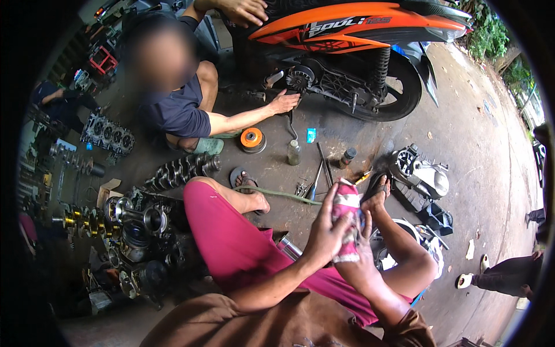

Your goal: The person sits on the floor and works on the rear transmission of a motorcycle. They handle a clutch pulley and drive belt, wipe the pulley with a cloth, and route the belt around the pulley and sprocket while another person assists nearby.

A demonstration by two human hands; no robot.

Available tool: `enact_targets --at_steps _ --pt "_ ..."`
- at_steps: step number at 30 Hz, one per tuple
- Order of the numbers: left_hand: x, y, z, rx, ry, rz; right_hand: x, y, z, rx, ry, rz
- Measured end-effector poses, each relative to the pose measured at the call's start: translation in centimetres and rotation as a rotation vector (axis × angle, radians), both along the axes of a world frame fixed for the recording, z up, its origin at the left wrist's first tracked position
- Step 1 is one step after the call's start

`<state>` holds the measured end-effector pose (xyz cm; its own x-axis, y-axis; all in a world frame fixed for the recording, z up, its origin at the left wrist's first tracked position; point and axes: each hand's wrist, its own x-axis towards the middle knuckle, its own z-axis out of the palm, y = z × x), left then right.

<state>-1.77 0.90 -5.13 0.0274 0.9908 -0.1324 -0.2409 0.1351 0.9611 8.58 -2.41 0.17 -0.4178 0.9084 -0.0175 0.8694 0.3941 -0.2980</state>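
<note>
Both my hands hold a pink and white rag, bunched into an upright roll above my lap. My left hand grips it from the left, the thumb lying across its front. On the lower right, my right hand wraps round it with the fingers behind. Whether anything is inside the rag is hidden. Beyond it on the ground lie a blue-handled screwdriver, a small dark jar and a glass bottle. A grey engine cover lies to the right.
Ahead stands an orange and black scooter; a crouching person's hand touches its engine side. Crankshafts, a cylinder head and other engine parts crowd the left. An orange-topped round container sits near the person. Another person's feet are at right.
</note>
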Motion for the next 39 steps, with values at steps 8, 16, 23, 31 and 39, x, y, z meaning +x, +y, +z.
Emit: enact_targets --at_steps 8,16,23,31,39 --pt "-6.1 2.4 -3.8 -0.614 -0.825 -0.047 -0.5 1.3 0.4 0.221 0.239 0.390" --pt "-6.3 -3.4 4.1 -0.324 -0.497 -0.592 0.5 2.9 -2.1 0.634 0.719 0.178" --pt "-6.0 -4.0 9.4 0.575 0.107 -0.943 3.1 2.3 -2.0 0.594 1.025 -0.749" --pt "-5.2 -8.9 4.2 -0.355 -0.730 -0.776 -0.5 -1.3 5.5 0.601 1.042 -0.523" --pt "-6.1 -4.6 9.0 0.304 -0.014 -1.376 3.6 -2.8 7.4 0.403 1.491 -0.418"
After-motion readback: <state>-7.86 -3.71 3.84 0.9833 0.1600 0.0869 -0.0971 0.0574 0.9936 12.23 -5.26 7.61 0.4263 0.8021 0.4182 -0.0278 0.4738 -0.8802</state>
